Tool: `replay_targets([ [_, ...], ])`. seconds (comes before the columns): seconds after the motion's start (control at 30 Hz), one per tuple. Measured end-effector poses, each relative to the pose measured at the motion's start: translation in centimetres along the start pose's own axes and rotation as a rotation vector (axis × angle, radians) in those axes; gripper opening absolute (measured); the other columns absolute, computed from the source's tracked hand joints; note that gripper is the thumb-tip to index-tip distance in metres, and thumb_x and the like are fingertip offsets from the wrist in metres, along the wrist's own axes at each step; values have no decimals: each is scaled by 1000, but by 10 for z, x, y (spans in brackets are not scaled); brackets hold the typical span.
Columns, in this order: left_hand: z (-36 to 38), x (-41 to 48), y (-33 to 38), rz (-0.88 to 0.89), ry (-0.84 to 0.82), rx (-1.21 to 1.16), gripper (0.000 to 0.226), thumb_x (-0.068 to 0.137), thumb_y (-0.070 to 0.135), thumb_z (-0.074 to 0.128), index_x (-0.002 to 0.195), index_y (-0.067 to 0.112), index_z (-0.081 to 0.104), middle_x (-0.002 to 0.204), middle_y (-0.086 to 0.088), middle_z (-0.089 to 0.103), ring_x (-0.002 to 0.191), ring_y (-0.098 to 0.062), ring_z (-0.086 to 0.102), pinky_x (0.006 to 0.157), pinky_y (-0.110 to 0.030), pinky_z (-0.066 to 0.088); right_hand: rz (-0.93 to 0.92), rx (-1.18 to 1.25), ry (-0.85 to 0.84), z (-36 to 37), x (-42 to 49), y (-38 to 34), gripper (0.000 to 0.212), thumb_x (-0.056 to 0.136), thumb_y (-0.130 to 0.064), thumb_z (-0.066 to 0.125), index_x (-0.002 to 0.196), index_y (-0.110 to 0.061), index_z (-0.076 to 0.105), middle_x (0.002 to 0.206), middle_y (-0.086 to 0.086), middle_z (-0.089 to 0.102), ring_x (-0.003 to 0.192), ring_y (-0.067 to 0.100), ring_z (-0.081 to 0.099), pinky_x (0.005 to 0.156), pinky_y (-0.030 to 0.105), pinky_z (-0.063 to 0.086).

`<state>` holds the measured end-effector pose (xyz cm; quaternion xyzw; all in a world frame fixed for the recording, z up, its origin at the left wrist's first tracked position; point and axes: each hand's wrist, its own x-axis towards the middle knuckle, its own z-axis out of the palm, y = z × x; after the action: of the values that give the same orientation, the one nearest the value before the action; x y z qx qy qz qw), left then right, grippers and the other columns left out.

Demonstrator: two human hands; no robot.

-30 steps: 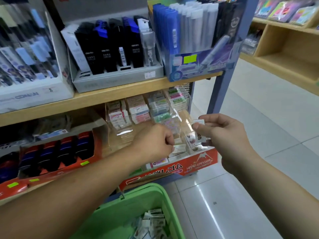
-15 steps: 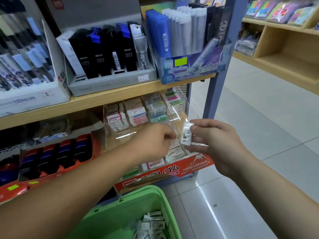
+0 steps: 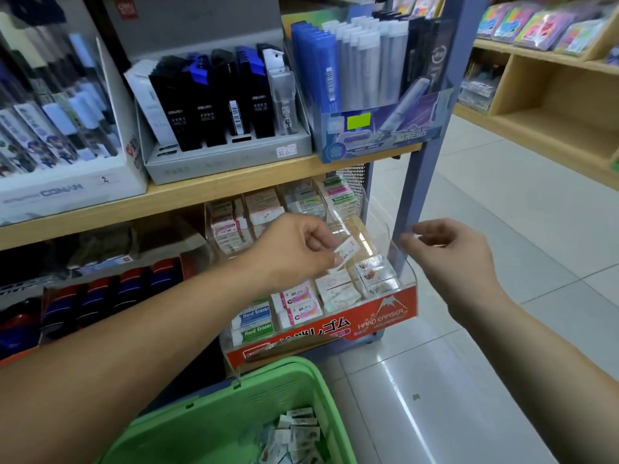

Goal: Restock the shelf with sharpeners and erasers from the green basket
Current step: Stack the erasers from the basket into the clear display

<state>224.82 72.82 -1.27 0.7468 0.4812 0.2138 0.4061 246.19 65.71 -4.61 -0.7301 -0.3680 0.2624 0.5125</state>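
Observation:
My left hand [image 3: 294, 249] pinches a small white wrapped eraser [image 3: 346, 253] over the clear acrylic eraser display [image 3: 382, 316] on the lower shelf. The display's tiers hold rows of packaged erasers [image 3: 298, 304]. My right hand [image 3: 445, 252] hovers to the right of the display, fingers loosely curled; something small and clear seems to sit at its fingertips, but I cannot make it out. The green basket [image 3: 207, 416] sits below at the frame's bottom, with several wrapped erasers [image 3: 294, 437] in it.
The wooden shelf board [image 3: 167, 199] above carries boxes of pen refills [image 3: 217, 105] and blue and white pen packs [image 3: 361, 72]. A blue upright post [image 3: 432, 128] stands right of the display. Tiled floor [image 3: 502, 363] opens to the right, with more wooden shelving [image 3: 552, 102] beyond.
My left hand has taken a white eraser and lifted it toward the display's upper right. My right hand moved right, away from the left; the clear packet it held is no longer plain to see.

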Motion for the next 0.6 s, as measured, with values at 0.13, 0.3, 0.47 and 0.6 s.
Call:
replay_targets([
  [0.13, 31, 32, 10, 77, -17, 158, 14, 83, 15, 86, 84, 23, 75, 82, 8, 73, 74, -1, 69, 74, -27, 63, 207, 90, -179, -4, -6, 17, 32, 89, -33, 82, 108, -11, 68, 95, 1, 72, 64, 8, 72, 43, 17, 49],
  [0.3, 62, 57, 9, 95, -38, 325, 10, 81, 24, 86, 76, 25, 78, 80, 14, 73, 79, -8, 71, 78, -40, 63, 316, 123, -227, -12, 1, 32, 38, 83, -41, 85, 102, -11, 72, 96, 8, 77, 93, 25, 72, 78, 45, 63],
  [0.47, 67, 55, 9, 146, 53, 559, 4, 87, 32, 78, 84, 33, 78, 83, 16, 72, 79, -8, 68, 73, -37, 61, 294, 169, -252, -10, 2, 34, 33, 88, -41, 80, 99, -11, 74, 85, 2, 80, 85, 21, 76, 77, 43, 63],
  [0.6, 61, 46, 8, 218, 23, 656, 10, 96, 33, 68, 94, 32, 78, 91, 13, 73, 84, -10, 66, 75, -37, 60, 289, 178, -258, -7, 6, 37, 27, 90, -35, 79, 98, -9, 75, 82, 2, 80, 82, 23, 77, 80, 46, 63],
])
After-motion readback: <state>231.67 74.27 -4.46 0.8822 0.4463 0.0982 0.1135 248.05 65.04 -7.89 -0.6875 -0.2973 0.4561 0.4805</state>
